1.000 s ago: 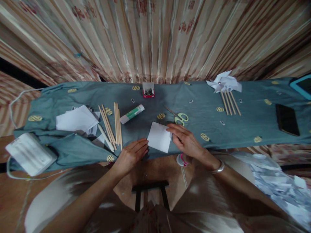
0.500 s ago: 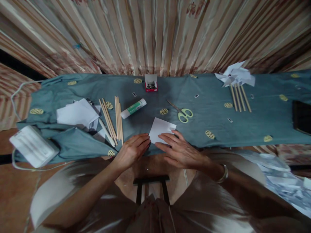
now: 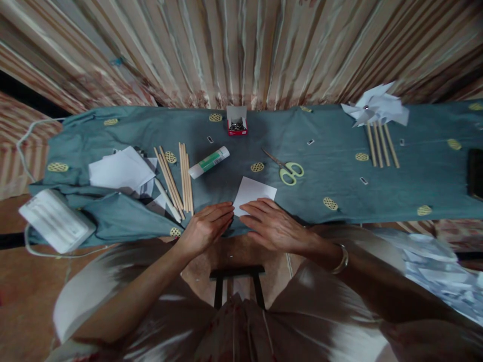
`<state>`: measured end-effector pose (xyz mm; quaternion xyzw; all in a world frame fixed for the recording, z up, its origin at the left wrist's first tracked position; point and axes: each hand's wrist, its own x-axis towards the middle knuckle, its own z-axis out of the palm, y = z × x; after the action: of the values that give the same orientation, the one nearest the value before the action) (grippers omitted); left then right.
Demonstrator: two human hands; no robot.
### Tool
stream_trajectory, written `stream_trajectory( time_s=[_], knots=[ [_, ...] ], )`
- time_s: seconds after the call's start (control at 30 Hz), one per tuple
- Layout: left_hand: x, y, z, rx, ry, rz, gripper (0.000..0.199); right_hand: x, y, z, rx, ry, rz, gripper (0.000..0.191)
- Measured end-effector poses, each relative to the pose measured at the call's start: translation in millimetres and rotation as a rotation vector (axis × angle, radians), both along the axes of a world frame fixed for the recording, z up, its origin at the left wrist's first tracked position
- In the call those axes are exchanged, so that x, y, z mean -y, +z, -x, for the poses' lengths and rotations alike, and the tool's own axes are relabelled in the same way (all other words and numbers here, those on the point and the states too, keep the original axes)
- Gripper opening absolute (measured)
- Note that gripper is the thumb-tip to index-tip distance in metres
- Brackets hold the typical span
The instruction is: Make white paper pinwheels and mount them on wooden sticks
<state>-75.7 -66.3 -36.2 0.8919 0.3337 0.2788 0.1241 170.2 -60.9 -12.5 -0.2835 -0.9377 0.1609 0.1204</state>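
Observation:
A small white sheet of paper (image 3: 253, 190) lies on the cloth near the table's front edge. My right hand (image 3: 273, 223) rests over its lower right part, fingers stretched and slightly apart, covering that side. At the paper's left edge is my left hand (image 3: 207, 225), its fingers extended close together and the tips at the edge; its thumb is hidden. Beyond the paper are a pair of green-handled scissors (image 3: 289, 172), a glue stick (image 3: 209, 162) and an open red box of small metal pieces (image 3: 237, 127).
Wooden sticks (image 3: 185, 181) and a white pen-like stick (image 3: 168, 200) lie left, beside a pile of paper sheets (image 3: 121, 170). A white power strip (image 3: 56, 221) sits at the left edge. Paper pinwheels on sticks (image 3: 377, 108) lie back right. A dark object (image 3: 476, 173) is far right.
The view has shifted slightly. My right hand has drawn its fingers a little closer together over the paper. My left hand stays at the paper's left edge.

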Motion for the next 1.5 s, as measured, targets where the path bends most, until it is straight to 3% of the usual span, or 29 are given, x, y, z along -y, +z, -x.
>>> stream_trajectory(
  time_s=[0.2,0.4,0.5,0.73,0.97,1.17,1.5],
  knots=[
    [0.6,-2.3,1.0,-0.005,0.001,-0.035,0.020,10.2,1.8,-24.3,-0.012,0.001,-0.078,0.023],
    [1.0,3.4,-1.3,-0.018,-0.005,-0.074,0.022,17.3,2.3,-45.2,-0.062,-0.099,-0.076,0.021],
    [1.3,5.9,-3.0,-0.040,-0.002,-0.075,0.023,16.1,-3.3,-43.1,-0.029,-0.087,-0.089,0.028],
    [2.4,2.9,0.0,-0.098,-0.007,-0.074,0.023,8.7,-15.0,-35.9,-0.110,-0.098,-0.098,0.023],
    [2.2,0.1,-4.5,-0.050,-0.013,-0.038,0.030,4.9,-9.1,-34.1,-0.215,-0.129,0.037,0.024],
    [1.4,3.8,-16.0,-0.076,-0.039,-0.076,0.022,0.5,-6.8,-28.4,-0.264,-0.162,0.043,0.024],
    [1.8,9.0,-12.1,-0.081,-0.013,-0.063,0.016,-4.8,-4.7,-22.9,-0.302,-0.251,0.156,0.021]
  ],
)
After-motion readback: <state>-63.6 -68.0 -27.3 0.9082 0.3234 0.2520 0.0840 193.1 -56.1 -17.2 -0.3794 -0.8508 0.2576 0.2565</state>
